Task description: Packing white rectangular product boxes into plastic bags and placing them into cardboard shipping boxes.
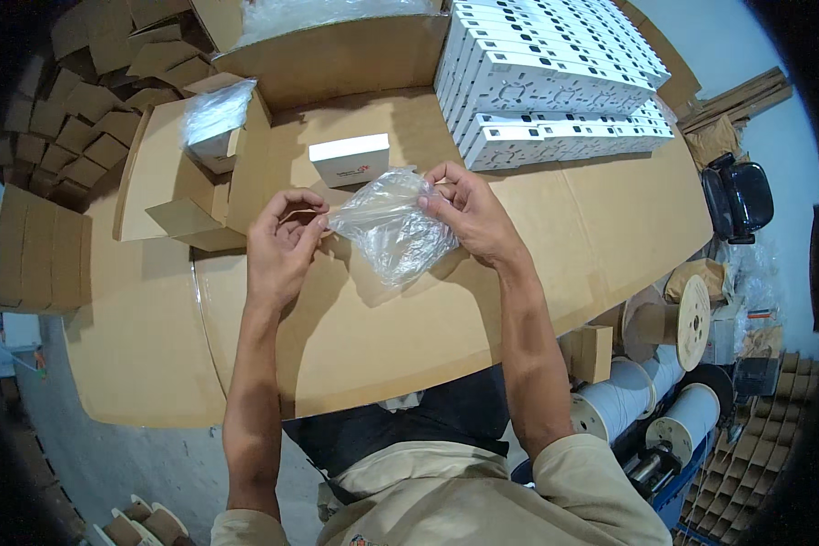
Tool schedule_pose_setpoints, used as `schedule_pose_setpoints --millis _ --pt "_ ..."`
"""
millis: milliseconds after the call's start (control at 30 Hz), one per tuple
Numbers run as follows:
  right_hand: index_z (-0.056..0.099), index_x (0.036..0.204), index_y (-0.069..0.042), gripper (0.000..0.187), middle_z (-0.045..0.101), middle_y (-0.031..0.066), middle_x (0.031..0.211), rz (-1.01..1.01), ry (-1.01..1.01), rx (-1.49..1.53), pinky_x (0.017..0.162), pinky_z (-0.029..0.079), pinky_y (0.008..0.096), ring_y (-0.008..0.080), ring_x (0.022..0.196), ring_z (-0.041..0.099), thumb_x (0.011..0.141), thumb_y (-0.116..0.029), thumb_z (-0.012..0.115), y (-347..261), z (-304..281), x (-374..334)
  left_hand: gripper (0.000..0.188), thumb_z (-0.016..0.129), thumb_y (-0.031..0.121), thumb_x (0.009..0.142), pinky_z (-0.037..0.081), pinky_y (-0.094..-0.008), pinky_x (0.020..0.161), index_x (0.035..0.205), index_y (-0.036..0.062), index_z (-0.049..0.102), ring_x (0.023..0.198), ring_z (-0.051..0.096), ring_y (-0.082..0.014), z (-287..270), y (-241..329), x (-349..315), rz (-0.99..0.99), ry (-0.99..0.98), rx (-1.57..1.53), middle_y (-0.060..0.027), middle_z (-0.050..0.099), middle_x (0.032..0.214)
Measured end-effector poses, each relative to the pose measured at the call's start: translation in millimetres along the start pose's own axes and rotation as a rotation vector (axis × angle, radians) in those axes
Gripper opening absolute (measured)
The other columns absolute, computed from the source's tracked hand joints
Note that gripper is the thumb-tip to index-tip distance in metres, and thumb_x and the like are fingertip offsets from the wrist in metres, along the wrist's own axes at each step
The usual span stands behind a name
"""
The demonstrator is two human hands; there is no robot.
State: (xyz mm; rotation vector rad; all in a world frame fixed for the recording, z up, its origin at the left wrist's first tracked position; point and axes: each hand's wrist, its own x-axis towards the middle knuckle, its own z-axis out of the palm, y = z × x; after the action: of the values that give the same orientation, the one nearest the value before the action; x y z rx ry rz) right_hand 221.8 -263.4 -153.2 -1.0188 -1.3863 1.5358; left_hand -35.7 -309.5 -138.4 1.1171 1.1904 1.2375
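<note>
Looks like a packing workshop or small warehouse: cardboard-covered work table (555, 246), stacks of flat white perforated boxes (555, 91), piles of folded brown cartons (73, 109), big spools of white cable (628, 400) on the floor.

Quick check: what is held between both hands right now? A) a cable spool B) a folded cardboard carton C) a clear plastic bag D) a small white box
C: the left hand and right hand pinch the clear plastic bag at its top edge, while the small white box lies untouched on the cardboard-covered table.
</note>
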Motion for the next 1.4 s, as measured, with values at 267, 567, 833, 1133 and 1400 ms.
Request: schedule_pose_setpoints --millis 267,567,833,1133,1400 --pt "0.053 0.098 -0.008 0.013 0.057 -0.005 0.074 -0.014 0.012 0.043 0.055 0.035 0.0205 0.0013 0.067 0.048 0.096 -0.009 0.066 -3 -3 -3 0.023 0.058 0.007 0.101 0.053 -0.0259 0.085 0.122 -0.0008 0.054 0.098 0.061 -0.011 23 -19 -2 0.019 0.048 -0.177 -0.0059 0.06 0.107" --pt "0.057 0.098 -0.007 0.017 0.056 -0.0053 0.08 -0.044 -0.037 0.005 0.058 0.041 0.0203 0.0019 0.07 0.049 0.094 -0.015 0.072 -1 14 -1 0.024 0.056 0.01 0.103 0.052 -0.026 0.083 0.122 -0.0036 0.058 0.092 0.062 -0.0101 42 -31 -10 -0.023 0.012 -0.077 -0.006 0.066 0.105" --pt "0.059 0.102 -0.004 0.015 0.06 -0.0017 0.085 -0.098 0.093 0.113 0.062 0.046 0.0219 0.0049 0.072 0.055 0.096 -0.014 0.069 3 6 4 0.013 0.049 0.008 0.102 0.043 -0.0247 0.062 0.107 -0.0006 0.057 0.071 0.052 -0.006 35 -36 -6 0.048 0.061 0.122 -0.0006 0.059 0.08" --pt "0.058 0.124 0.001 0.033 0.069 0.0076 0.104 -0.08 0.063 0.144 0.073 0.054 0.0286 0.0104 0.089 0.065 0.097 -0.017 0.067 6 43 0 0.014 0.05 0.015 0.104 0.04 -0.0248 0.059 0.105 0.0031 0.056 0.066 0.049 -0.0052 39 -22 -10 0.004 0.175 0.132 0.0008 0.055 0.072" --pt "0.068 0.097 -0.004 0.021 0.066 0.0 0.08 0.1 -0.078 -0.089 0.057 0.047 0.0236 0.0048 0.068 0.059 0.098 -0.024 0.067 -17 37 -7 0.02 0.047 0.02 0.107 0.043 -0.0246 0.069 0.107 0.0025 0.057 0.078 0.048 -0.0063 34 -24 -1 0.131 0.251 -0.023 0.0017 0.057 0.088"
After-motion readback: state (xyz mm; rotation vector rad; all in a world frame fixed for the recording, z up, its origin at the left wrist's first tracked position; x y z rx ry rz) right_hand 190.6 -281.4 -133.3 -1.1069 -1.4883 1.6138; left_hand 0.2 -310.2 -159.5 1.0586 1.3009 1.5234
